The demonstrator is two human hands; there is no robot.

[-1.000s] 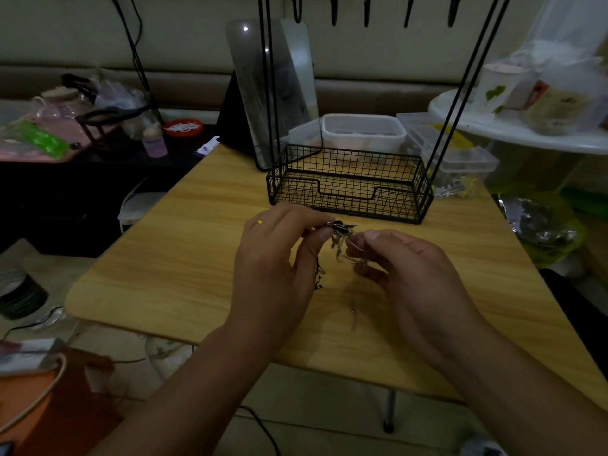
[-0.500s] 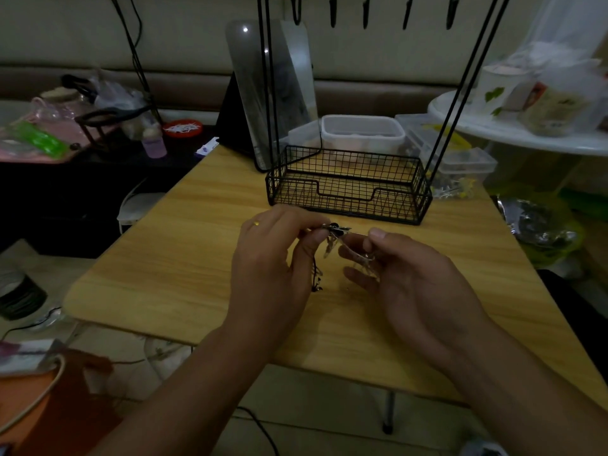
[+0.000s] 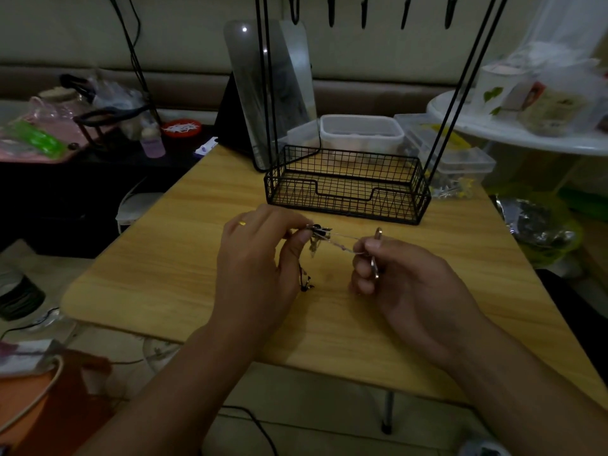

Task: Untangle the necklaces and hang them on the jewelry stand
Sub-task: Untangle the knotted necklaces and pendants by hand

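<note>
Over the table (image 3: pixel 204 258), before the jewelry stand (image 3: pixel 345 189) | my left hand (image 3: pixel 260 258) pinches the necklaces (image 3: pixel 317 233) knot | my right hand (image 3: pixel 404 278) grips a pulled-out strand, fingers curled

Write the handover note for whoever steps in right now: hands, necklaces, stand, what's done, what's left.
Left hand: pinches the tangled necklaces above the table; a dark strand hangs down below the grip.
Right hand: pinches a thin chain drawn taut out of the tangle, with a metal ring in its fingers.
Stand: at the back of the table, basket base bare, hooks above with nothing on them.
Done: one chain partly pulled out.
Left: free that chain, separate the others, hang each on a hook.
</note>
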